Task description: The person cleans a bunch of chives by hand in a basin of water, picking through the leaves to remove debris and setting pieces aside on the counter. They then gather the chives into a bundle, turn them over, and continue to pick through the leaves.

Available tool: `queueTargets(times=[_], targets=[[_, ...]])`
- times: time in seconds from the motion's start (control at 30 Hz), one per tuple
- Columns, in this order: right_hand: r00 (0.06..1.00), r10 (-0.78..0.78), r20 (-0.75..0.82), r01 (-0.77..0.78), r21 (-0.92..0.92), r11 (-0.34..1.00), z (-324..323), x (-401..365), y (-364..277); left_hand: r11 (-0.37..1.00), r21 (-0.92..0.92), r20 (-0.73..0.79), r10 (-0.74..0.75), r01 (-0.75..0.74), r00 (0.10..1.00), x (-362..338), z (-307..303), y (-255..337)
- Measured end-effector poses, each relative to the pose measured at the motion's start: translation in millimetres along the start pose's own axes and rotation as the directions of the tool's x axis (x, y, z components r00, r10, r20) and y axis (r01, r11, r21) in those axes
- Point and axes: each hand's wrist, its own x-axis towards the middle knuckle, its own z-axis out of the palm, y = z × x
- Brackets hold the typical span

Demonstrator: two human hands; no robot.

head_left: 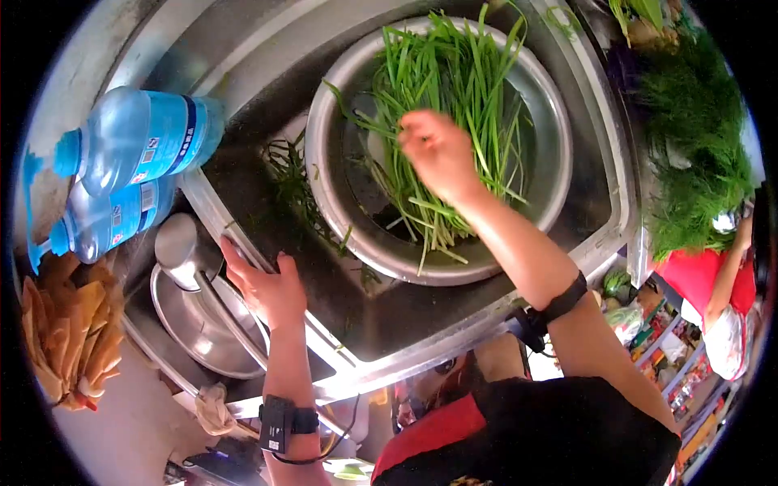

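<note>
A wide metal basin [320, 190] stands in the sink, with long green garlic chives [454, 77] heaped in it and some water below them. Over the chives is my right hand [438, 154], its fingers curled together; whatever may be in them is too small to make out. My left hand [271, 287] lies on the metal divider [328, 344] between the two sink bowls, thumb and fingers apart, holding nothing. Dark green scraps [288, 174] lie on the sink floor beside the basin.
Two blue-labelled bottles [150, 134] lie at the left, near a metal ladle [178, 247] and a smaller bowl [194, 328]. Brown flat pieces [73, 332] are stacked below. Feathery greens [693, 121] lie at the right, where another person in red [705, 279] stands.
</note>
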Motion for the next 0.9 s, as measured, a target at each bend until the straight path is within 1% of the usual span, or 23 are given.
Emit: queueTargets(times=[0.03, 0.07, 0.1, 0.13, 0.17, 0.23, 0.27, 0.33, 0.37, 0.47, 0.57, 0.67, 0.7, 0.8, 0.87, 0.9], targets=[[0.975, -0.165, -0.150, 0.115, -0.294, 0.949, -8, 15, 22, 1.000, -0.006, 0.002, -0.013, 0.013, 1.000, 0, -1, 3], [0.976, -0.004, -0.217, -0.067, -0.318, 0.946, -6, 20, 46, 1.000, -0.006, 0.010, -0.023, 0.023, 1.000, 0, -3, 4], [0.981, 0.109, -0.163, -0.142, -0.204, 0.969, 0, 18, 57, 1.000, 0.015, -0.022, 0.023, -0.023, 0.999, 2, -2, 2], [0.973, 0.214, -0.093, -0.222, -0.094, 0.970, 2, 21, 52, 0.997, 0.038, -0.054, 0.067, -0.065, 0.996, 3, 1, 0], [0.974, 0.185, -0.134, -0.198, -0.093, 0.976, 3, 22, 49, 0.992, 0.066, -0.073, 0.108, -0.104, 0.991, 1, 3, -3], [0.965, 0.147, -0.216, -0.170, -0.090, 0.981, 5, 19, 41, 0.999, 0.018, -0.012, 0.030, -0.030, 0.999, -2, -1, -2], [0.968, 0.123, -0.217, -0.155, -0.137, 0.978, 7, 23, 42, 1.000, -0.009, 0.006, -0.004, 0.004, 1.000, 0, -1, 2], [0.974, 0.076, -0.214, -0.126, -0.232, 0.964, 11, 33, 46, 1.000, -0.008, 0.008, -0.017, 0.017, 1.000, 1, -2, 4], [0.968, 0.094, -0.231, -0.146, -0.218, 0.965, 15, 39, 48, 1.000, -0.007, 0.012, -0.025, 0.026, 1.000, 1, -2, 4], [0.962, 0.221, -0.158, -0.233, -0.060, 0.971, 13, 48, 54, 0.998, 0.044, -0.040, 0.051, -0.049, 0.998, 1, 0, 2], [0.940, 0.220, -0.262, -0.161, 0.227, 0.960, 7, 49, 60, 0.998, 0.034, -0.052, 0.063, -0.061, 0.997, 0, 1, 1], [0.924, 0.301, -0.236, -0.202, 0.368, 0.908, -3, 49, 54, 0.999, 0.036, -0.040, 0.041, -0.040, 0.998, 1, 0, 2], [0.934, 0.277, -0.225, -0.178, 0.381, 0.907, 0, 51, 57, 0.999, 0.036, -0.042, 0.042, -0.041, 0.998, 1, 0, 2], [0.962, 0.105, -0.253, -0.071, 0.143, 0.987, 6, 49, 33, 0.997, 0.046, -0.048, 0.058, -0.056, 0.997, 1, 0, 1], [0.987, -0.072, -0.144, 0.109, 0.266, 0.958, 25, 21, -35, 0.996, 0.056, -0.052, 0.074, -0.071, 0.996, 1, 2, 0], [0.989, -0.143, -0.023, 0.139, 0.440, 0.887, 47, -1, -57, 0.996, 0.059, -0.040, 0.065, -0.062, 0.997, -1, 3, -1]])
